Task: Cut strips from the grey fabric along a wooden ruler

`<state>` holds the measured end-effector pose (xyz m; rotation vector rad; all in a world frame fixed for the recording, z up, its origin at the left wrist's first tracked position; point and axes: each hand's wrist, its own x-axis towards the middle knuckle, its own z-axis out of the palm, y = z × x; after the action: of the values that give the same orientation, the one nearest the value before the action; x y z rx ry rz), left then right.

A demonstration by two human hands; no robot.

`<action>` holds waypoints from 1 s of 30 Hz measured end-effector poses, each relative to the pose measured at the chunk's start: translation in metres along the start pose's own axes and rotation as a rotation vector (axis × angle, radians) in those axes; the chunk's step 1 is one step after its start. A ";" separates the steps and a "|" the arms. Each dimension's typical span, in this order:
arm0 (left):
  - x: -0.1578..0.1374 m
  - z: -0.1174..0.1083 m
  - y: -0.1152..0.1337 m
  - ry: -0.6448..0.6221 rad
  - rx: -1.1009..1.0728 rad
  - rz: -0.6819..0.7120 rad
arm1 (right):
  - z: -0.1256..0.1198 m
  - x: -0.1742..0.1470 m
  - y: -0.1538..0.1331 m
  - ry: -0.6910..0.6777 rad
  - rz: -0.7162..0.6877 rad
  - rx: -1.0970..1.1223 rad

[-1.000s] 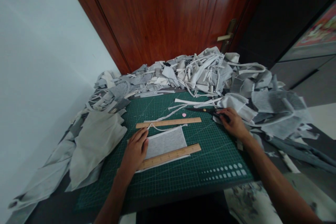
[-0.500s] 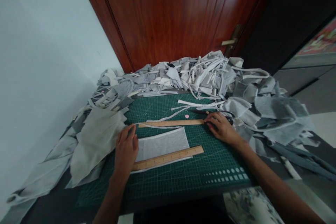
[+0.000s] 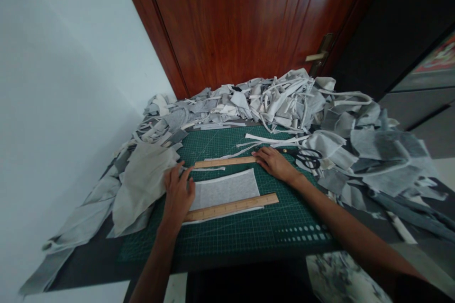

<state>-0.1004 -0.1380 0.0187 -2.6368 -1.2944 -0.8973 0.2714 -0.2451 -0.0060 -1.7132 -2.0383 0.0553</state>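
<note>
Over the left side of the green cutting mat [image 3: 227, 236], my left hand [image 3: 178, 195] has its fingers apart. Its fingertips are at the left end of a wooden ruler [image 3: 223, 163] and a thin white fabric strip [image 3: 208, 169]. At the ruler's other end, my right hand [image 3: 275, 164] has its fingers closed on it and covers that end. Between my hands and nearer me lies a light grey fabric rectangle [image 3: 227, 189]. A second wooden ruler [image 3: 234, 206] rests across its near edge, its left end beside my left wrist.
Black scissors [image 3: 308, 156] lie right of my right hand. White strips [image 3: 273, 140] are on the mat's far side. Heaps of grey fabric scraps [image 3: 280, 99] line the back and right. A large pale cloth piece [image 3: 145, 180] lies left, and a wooden door [image 3: 227, 23] stands behind.
My right hand has moved left along the far ruler, and more of the scissors shows. The thin strip's right end has shifted left. The near ruler still lies across the rectangle.
</note>
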 end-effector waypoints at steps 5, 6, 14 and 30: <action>-0.001 0.014 -0.009 -0.099 -0.115 0.076 | 0.005 -0.007 0.005 0.059 0.009 -0.009; -0.001 0.016 -0.010 -0.126 -0.142 0.091 | 0.004 -0.010 0.007 0.066 0.009 -0.005; 0.000 0.015 -0.003 -0.304 -0.241 0.143 | -0.008 -0.024 0.025 0.042 -0.015 0.026; -0.006 0.011 0.028 -0.452 -0.323 0.391 | -0.010 -0.021 0.015 0.033 0.043 -0.012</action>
<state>-0.0775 -0.1564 0.0122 -3.3189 -0.6705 -0.5021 0.2910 -0.2640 -0.0093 -1.7540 -1.9823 0.0292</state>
